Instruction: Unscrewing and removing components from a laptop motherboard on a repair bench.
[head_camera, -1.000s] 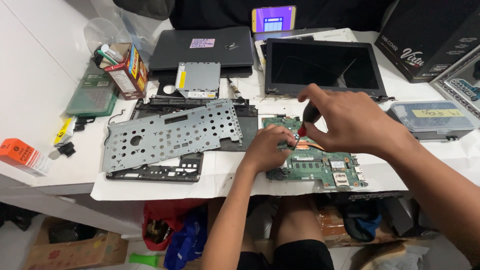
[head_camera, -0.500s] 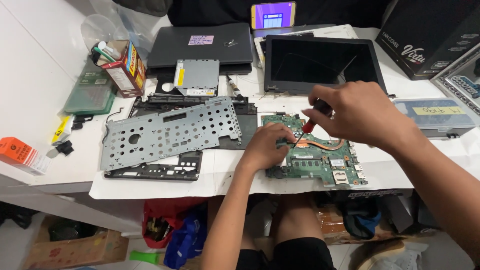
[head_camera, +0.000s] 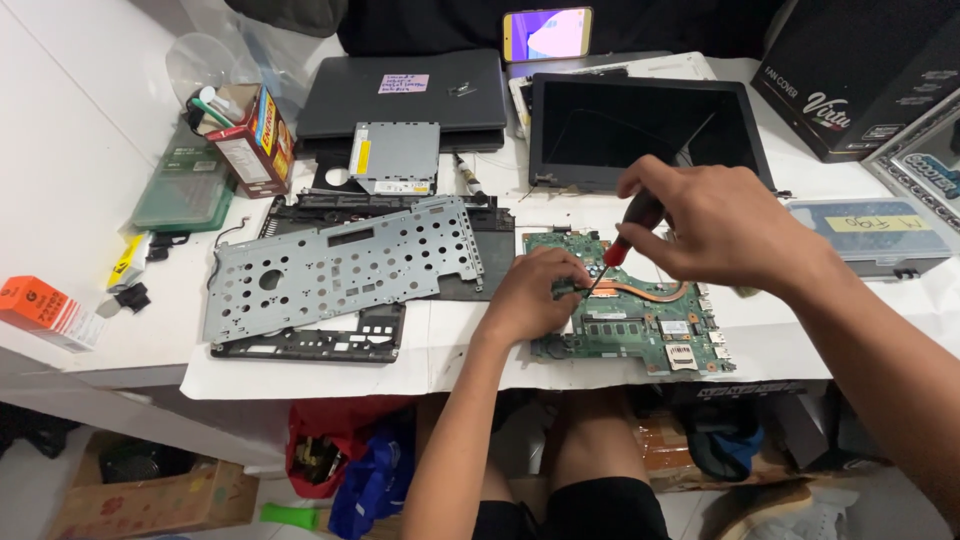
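Gripping a screwdriver (head_camera: 628, 238), right hand (head_camera: 722, 225) arches above the motherboard (head_camera: 640, 325).

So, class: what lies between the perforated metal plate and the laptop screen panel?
In the head view, the left hand resting on the green circuit board.

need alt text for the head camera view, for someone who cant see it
A person's right hand holds a red-handled screwdriver tip-down on a green laptop motherboard, while the left hand rests on the board's left edge. To the left on the white table lies a perforated metal keyboard plate; a detached laptop screen lies behind.
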